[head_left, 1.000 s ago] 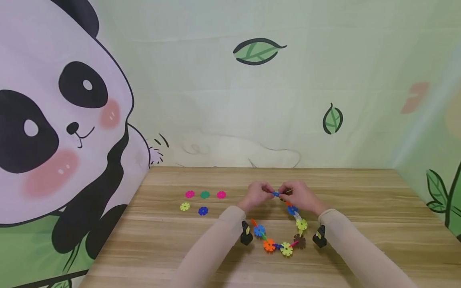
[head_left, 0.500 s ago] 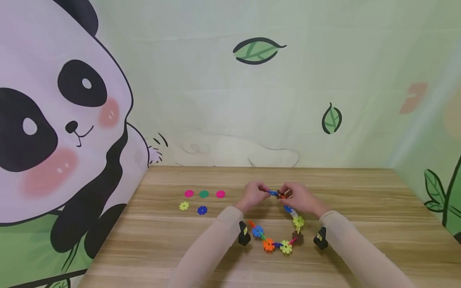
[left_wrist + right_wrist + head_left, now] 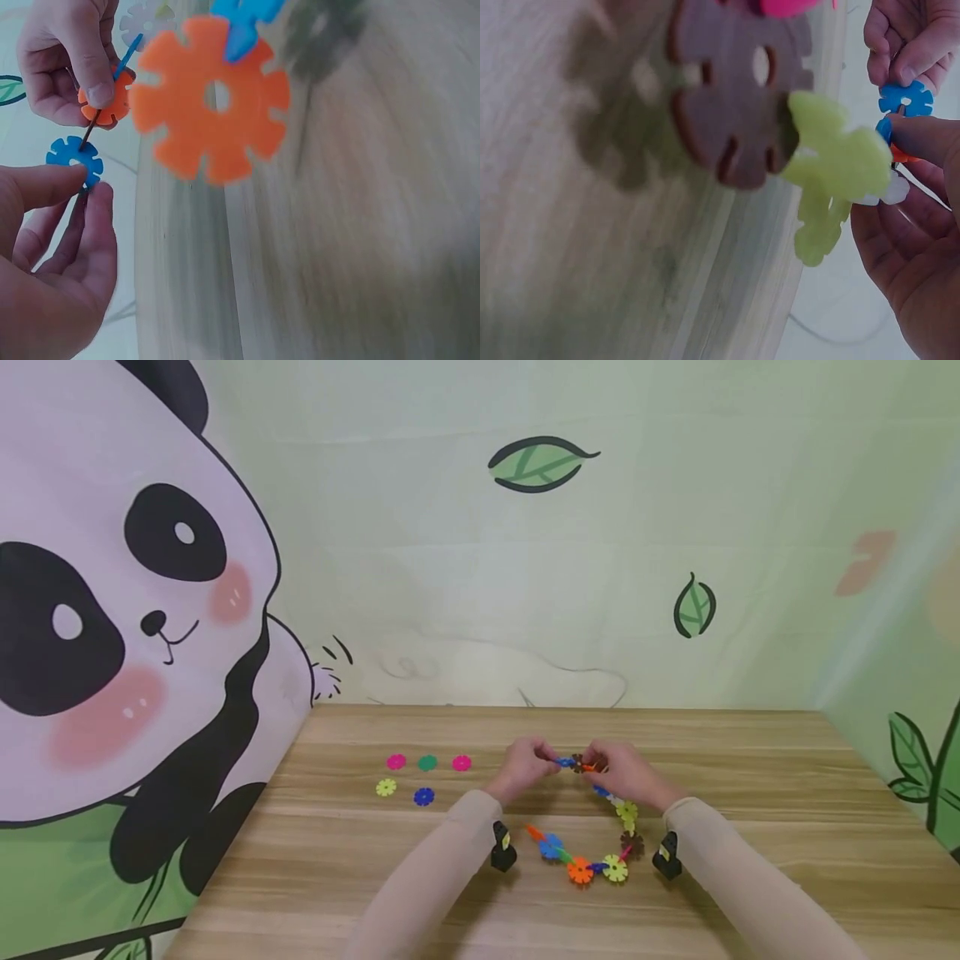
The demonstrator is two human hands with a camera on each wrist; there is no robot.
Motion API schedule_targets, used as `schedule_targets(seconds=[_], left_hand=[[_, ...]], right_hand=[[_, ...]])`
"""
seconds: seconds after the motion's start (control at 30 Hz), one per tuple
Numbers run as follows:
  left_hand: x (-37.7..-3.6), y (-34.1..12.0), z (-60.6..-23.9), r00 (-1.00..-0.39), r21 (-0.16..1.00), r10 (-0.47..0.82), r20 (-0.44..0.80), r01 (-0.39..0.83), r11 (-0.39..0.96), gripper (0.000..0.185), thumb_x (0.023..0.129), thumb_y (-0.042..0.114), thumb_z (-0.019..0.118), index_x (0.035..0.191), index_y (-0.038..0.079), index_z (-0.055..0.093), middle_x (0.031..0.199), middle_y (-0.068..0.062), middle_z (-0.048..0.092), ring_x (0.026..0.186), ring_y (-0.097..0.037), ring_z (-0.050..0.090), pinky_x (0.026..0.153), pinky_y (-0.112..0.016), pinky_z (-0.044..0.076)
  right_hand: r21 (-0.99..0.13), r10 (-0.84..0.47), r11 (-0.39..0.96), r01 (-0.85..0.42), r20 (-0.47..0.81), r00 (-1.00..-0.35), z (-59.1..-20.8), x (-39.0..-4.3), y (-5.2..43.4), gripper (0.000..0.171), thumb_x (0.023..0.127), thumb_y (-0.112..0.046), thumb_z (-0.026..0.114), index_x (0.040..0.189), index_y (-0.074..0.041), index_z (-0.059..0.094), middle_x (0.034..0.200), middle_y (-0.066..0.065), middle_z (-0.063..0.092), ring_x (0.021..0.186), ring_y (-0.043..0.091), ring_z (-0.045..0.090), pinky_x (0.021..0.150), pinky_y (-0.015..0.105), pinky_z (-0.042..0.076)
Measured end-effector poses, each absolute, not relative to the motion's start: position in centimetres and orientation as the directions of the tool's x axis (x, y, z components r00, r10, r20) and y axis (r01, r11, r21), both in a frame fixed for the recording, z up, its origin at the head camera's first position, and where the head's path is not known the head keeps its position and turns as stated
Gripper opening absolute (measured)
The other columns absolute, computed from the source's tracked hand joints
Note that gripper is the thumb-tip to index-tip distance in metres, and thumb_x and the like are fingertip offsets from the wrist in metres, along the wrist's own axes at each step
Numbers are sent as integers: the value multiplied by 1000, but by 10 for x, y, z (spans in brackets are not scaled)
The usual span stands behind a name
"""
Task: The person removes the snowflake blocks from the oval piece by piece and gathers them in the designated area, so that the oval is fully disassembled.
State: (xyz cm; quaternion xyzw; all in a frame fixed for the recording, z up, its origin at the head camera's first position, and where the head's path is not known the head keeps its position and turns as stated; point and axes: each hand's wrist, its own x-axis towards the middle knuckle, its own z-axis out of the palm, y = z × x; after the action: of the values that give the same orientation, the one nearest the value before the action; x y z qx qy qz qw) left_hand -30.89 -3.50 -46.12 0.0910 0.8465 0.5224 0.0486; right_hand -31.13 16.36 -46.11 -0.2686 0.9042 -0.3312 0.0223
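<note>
A chain of notched, flower-shaped plastic discs hangs in a curve between my hands and the tabletop. In the head view my left hand (image 3: pixel 525 766) pinches the blue disc (image 3: pixel 66 155) at its upper end between thumb and fingers. A brown disc (image 3: pixel 577 763), seen edge-on in the left wrist view, joins it to an orange disc (image 3: pixel 112 103). My right hand (image 3: pixel 626 774) pinches that orange disc. Below, the chain runs through yellow-green discs (image 3: pixel 840 154) and a dark brown disc (image 3: pixel 739 90) to a lower orange disc (image 3: pixel 580 871).
On the wooden table (image 3: pixel 315 860), left of my hands, lie several loose discs: two pink discs (image 3: pixel 396 762), a green disc (image 3: pixel 427 763), a yellow disc (image 3: pixel 386 787) and a dark blue disc (image 3: pixel 423 797). A printed panda backdrop (image 3: pixel 420 568) borders the table.
My hands have drawn slightly apart, the left one shifting a little left with the blue disc. The brown and orange discs now show between them. The chain's lower part has swung slightly right.
</note>
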Motion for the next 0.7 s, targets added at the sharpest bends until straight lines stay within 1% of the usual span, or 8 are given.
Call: schedule_targets(seconds=[0.17,0.37,0.7], left_hand=[[-307,-37,-460,-970,879,243,4,119,462,9,80,1,72,85,4,65,79,-1,63,71,-12,54,63,-21,44],[-310,-35,-466,-954,859,294,59,199,472,9,80,1,73,86,4,67,80,0,63,73,-11,55,65,-22,46],[-313,-34,-470,-938,849,327,111,261,459,10,80,0,73,85,6,66,80,1,63,75,-8,56,67,-21,47]], right_hand=[[-594,-529,632,-498,139,-837,-460,-311,162,9,84,-5,69,89,-9,63,85,0,65,78,14,61,66,30,52],[-598,-550,623,-504,124,-826,-459,-310,160,8,85,-5,68,90,-9,63,86,-1,65,77,12,60,66,28,52],[-596,-565,611,-521,133,-814,-459,-312,159,8,86,-5,68,91,-9,63,86,-1,65,75,11,60,65,27,51]])
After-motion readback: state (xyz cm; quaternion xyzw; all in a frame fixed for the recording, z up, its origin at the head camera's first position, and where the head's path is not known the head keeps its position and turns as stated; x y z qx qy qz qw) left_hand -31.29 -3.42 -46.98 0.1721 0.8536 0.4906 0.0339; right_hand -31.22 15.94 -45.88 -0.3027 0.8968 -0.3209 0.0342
